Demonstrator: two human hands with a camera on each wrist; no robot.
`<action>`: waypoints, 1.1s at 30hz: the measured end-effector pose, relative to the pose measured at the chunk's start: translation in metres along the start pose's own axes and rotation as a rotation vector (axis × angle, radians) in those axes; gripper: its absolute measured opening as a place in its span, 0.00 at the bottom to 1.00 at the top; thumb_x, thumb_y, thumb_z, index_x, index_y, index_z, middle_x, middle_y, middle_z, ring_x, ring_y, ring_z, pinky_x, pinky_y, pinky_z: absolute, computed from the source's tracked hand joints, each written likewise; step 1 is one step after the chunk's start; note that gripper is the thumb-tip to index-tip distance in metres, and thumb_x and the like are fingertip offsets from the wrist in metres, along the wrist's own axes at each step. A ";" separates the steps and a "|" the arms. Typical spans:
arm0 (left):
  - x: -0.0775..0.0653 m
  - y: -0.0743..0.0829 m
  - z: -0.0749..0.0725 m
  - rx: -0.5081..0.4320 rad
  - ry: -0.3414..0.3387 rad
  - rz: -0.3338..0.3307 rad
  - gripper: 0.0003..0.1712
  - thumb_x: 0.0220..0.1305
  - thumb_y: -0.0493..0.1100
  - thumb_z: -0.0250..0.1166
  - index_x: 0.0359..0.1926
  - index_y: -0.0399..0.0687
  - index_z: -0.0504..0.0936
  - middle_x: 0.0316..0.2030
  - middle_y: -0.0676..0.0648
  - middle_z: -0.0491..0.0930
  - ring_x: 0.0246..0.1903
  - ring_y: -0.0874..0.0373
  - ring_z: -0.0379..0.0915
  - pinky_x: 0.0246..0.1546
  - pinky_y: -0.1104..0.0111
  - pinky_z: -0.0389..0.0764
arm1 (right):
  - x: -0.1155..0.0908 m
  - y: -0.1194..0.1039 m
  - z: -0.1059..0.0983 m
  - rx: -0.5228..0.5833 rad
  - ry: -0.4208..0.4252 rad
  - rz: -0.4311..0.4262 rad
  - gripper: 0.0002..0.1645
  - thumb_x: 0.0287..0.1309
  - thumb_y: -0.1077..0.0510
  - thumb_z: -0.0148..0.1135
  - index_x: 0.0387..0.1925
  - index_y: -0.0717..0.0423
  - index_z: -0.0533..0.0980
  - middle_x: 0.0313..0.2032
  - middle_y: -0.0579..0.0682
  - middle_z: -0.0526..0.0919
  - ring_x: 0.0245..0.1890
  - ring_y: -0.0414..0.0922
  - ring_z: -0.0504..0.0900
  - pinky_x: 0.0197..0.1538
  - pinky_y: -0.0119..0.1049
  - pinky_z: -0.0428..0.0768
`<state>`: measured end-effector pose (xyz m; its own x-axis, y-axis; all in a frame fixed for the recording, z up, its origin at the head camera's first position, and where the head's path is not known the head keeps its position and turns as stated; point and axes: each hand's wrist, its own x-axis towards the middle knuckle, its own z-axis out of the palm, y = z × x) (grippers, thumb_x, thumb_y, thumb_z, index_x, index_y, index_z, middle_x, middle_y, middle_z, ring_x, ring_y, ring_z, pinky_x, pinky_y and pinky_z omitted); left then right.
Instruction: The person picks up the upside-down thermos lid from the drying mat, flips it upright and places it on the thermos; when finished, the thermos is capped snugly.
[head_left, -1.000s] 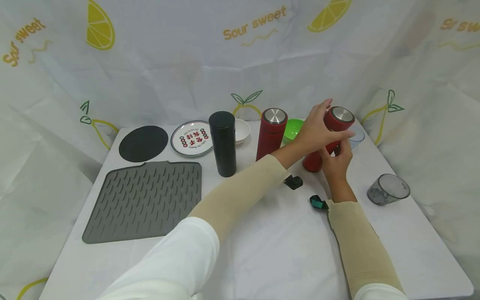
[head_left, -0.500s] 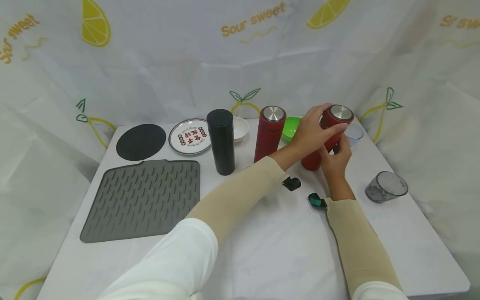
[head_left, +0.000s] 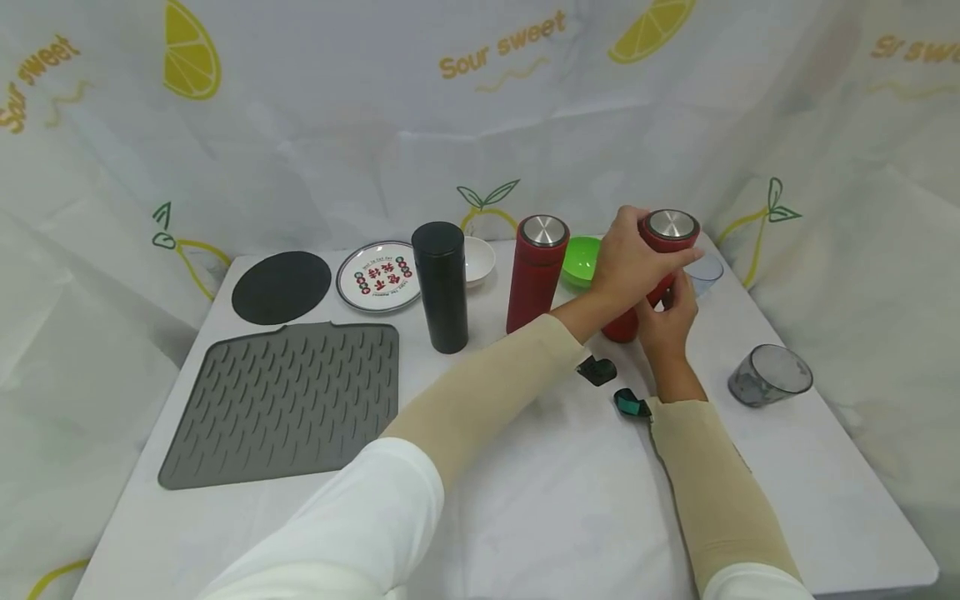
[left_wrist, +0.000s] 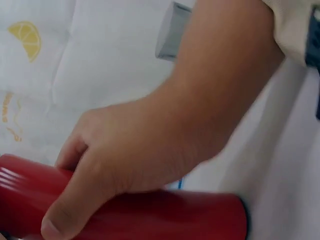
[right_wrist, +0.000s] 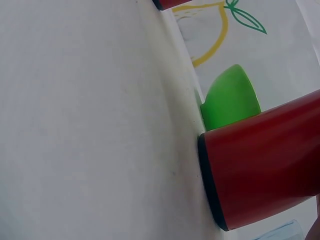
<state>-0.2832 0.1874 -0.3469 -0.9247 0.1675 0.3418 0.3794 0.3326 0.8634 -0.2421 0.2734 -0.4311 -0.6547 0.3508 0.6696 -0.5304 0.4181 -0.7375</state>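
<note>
In the head view my left hand (head_left: 626, 262) grips the upper part of a red thermos (head_left: 621, 327) near its steel-topped lid (head_left: 671, 225), thumb across the front. Below it, my right hand (head_left: 667, 325) holds the thermos body. The left wrist view shows that right hand (left_wrist: 135, 145) wrapped round the red thermos (left_wrist: 170, 215), which appears sideways there. In the right wrist view the dark base of the thermos (right_wrist: 260, 170) meets the white tabletop. My left fingers behind the lid are hidden.
A second red thermos (head_left: 536, 279) and a black tumbler (head_left: 441, 287) stand left. Behind are a green bowl (head_left: 580, 260), white bowl (head_left: 480, 260), plate (head_left: 378, 287) and black round mat (head_left: 281, 287). A grey ridged mat (head_left: 281, 408), smoky glass (head_left: 770, 377) and clear cup (head_left: 705, 271) flank these.
My left hand has turned round the thermos lid, its fingertips drawing back behind the rim. The thermos has shifted very slightly left in view, and the right hand keeps its hold.
</note>
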 end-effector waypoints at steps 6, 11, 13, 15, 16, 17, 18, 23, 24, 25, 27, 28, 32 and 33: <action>0.000 0.003 0.001 0.005 0.016 -0.015 0.40 0.43 0.58 0.79 0.53 0.51 0.68 0.42 0.61 0.72 0.39 0.74 0.69 0.36 0.84 0.72 | 0.000 0.004 0.000 -0.010 0.000 -0.014 0.26 0.53 0.62 0.64 0.55 0.66 0.75 0.40 0.34 0.71 0.37 0.36 0.70 0.40 0.27 0.73; 0.002 -0.001 -0.001 -0.018 -0.053 0.024 0.41 0.45 0.55 0.79 0.56 0.50 0.68 0.44 0.60 0.73 0.40 0.74 0.69 0.37 0.83 0.73 | 0.000 0.004 -0.001 -0.013 0.007 -0.026 0.24 0.53 0.62 0.65 0.53 0.68 0.75 0.39 0.33 0.71 0.35 0.40 0.70 0.37 0.29 0.72; 0.003 -0.003 -0.002 -0.038 -0.086 0.040 0.42 0.46 0.53 0.79 0.58 0.50 0.68 0.46 0.60 0.73 0.41 0.74 0.70 0.38 0.83 0.73 | 0.000 0.003 -0.001 -0.017 0.007 -0.027 0.25 0.53 0.62 0.66 0.53 0.68 0.75 0.40 0.33 0.71 0.37 0.41 0.72 0.40 0.28 0.74; 0.004 -0.006 -0.003 -0.053 -0.113 0.051 0.43 0.47 0.52 0.79 0.61 0.50 0.67 0.48 0.60 0.74 0.43 0.74 0.70 0.39 0.83 0.73 | 0.000 0.001 -0.002 -0.024 0.000 -0.029 0.27 0.54 0.61 0.67 0.55 0.66 0.74 0.43 0.35 0.73 0.41 0.40 0.73 0.45 0.28 0.76; 0.004 -0.007 -0.003 -0.060 -0.122 0.053 0.43 0.47 0.52 0.79 0.62 0.50 0.67 0.48 0.60 0.74 0.43 0.74 0.70 0.40 0.83 0.73 | 0.000 0.001 -0.002 -0.029 -0.004 -0.025 0.27 0.54 0.61 0.67 0.57 0.64 0.74 0.44 0.36 0.74 0.44 0.40 0.74 0.48 0.29 0.76; 0.004 -0.008 -0.004 -0.069 -0.127 0.049 0.44 0.47 0.52 0.79 0.62 0.51 0.67 0.49 0.60 0.74 0.43 0.73 0.70 0.40 0.83 0.73 | 0.000 0.000 -0.002 -0.033 -0.007 -0.024 0.28 0.55 0.60 0.67 0.58 0.62 0.74 0.45 0.38 0.75 0.45 0.39 0.74 0.50 0.29 0.76; 0.004 -0.009 -0.004 -0.076 -0.130 0.041 0.44 0.47 0.52 0.79 0.63 0.51 0.67 0.49 0.60 0.74 0.43 0.74 0.71 0.40 0.83 0.73 | 0.000 0.000 -0.002 -0.036 -0.011 -0.025 0.28 0.55 0.60 0.67 0.59 0.60 0.74 0.47 0.41 0.76 0.47 0.39 0.74 0.52 0.30 0.76; 0.002 -0.011 -0.002 -0.087 -0.114 0.013 0.45 0.46 0.55 0.79 0.63 0.52 0.68 0.46 0.62 0.75 0.40 0.75 0.72 0.37 0.82 0.74 | -0.001 0.000 -0.003 -0.019 -0.015 -0.032 0.29 0.54 0.61 0.67 0.59 0.60 0.74 0.48 0.45 0.77 0.48 0.39 0.75 0.52 0.30 0.76; 0.001 -0.010 -0.002 -0.087 -0.104 0.011 0.44 0.46 0.55 0.79 0.62 0.52 0.68 0.45 0.62 0.75 0.39 0.75 0.72 0.36 0.82 0.74 | -0.001 0.001 -0.003 -0.010 -0.014 -0.032 0.28 0.54 0.61 0.67 0.58 0.60 0.75 0.48 0.43 0.76 0.47 0.39 0.74 0.51 0.29 0.75; 0.000 -0.010 -0.001 -0.084 -0.090 0.012 0.43 0.46 0.55 0.79 0.61 0.52 0.69 0.44 0.62 0.75 0.39 0.75 0.71 0.36 0.82 0.74 | -0.001 0.001 -0.003 -0.003 -0.013 -0.034 0.28 0.54 0.62 0.66 0.58 0.62 0.75 0.47 0.41 0.76 0.46 0.39 0.74 0.50 0.29 0.75; -0.001 -0.008 0.001 -0.067 -0.054 0.014 0.42 0.45 0.56 0.79 0.58 0.51 0.69 0.43 0.62 0.75 0.38 0.75 0.71 0.35 0.83 0.74 | 0.000 0.002 -0.002 0.010 -0.007 -0.029 0.27 0.53 0.63 0.65 0.56 0.63 0.75 0.46 0.38 0.75 0.45 0.39 0.74 0.48 0.28 0.75; -0.001 -0.007 0.002 -0.058 -0.034 0.016 0.42 0.45 0.56 0.79 0.58 0.51 0.69 0.43 0.62 0.74 0.38 0.75 0.71 0.35 0.83 0.74 | 0.000 0.002 -0.002 0.012 -0.005 -0.027 0.26 0.53 0.63 0.65 0.56 0.64 0.75 0.45 0.36 0.74 0.44 0.39 0.73 0.47 0.28 0.75; -0.005 -0.004 0.007 -0.044 0.049 0.001 0.42 0.44 0.58 0.79 0.56 0.51 0.67 0.44 0.61 0.72 0.39 0.75 0.69 0.36 0.84 0.72 | 0.000 0.001 0.001 0.005 0.006 -0.014 0.25 0.52 0.64 0.64 0.53 0.68 0.75 0.42 0.34 0.72 0.40 0.37 0.71 0.44 0.27 0.74; -0.006 -0.003 0.008 -0.045 0.069 -0.002 0.43 0.44 0.58 0.79 0.56 0.51 0.66 0.44 0.61 0.71 0.40 0.76 0.68 0.37 0.85 0.72 | 0.000 0.001 0.001 -0.008 0.009 -0.011 0.25 0.52 0.64 0.64 0.53 0.68 0.75 0.41 0.34 0.72 0.39 0.37 0.70 0.43 0.27 0.74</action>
<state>-0.2786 0.1925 -0.3544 -0.9260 0.1022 0.3635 0.3772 0.2905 0.8794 -0.2434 0.2727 -0.4321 -0.6437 0.3535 0.6787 -0.5336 0.4284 -0.7292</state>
